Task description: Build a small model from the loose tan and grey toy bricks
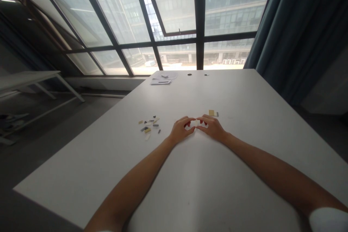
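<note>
My left hand and my right hand meet fingertip to fingertip over the middle of the white table. Thumb and forefinger of each hand curve towards the other hand. Something small and pale seems to sit between the fingertips, but it blends into the tabletop and I cannot make it out. Left of my left hand lies a loose scatter of small toy bricks, among them a yellow brick and a grey brick. Just beyond my right hand rests a small yellow piece joined to or touching a grey and white one.
Papers lie at the table's far left corner. A black round thing and a small dark item are near the far edge. Large windows stand behind, with a blue curtain at right and another table at left.
</note>
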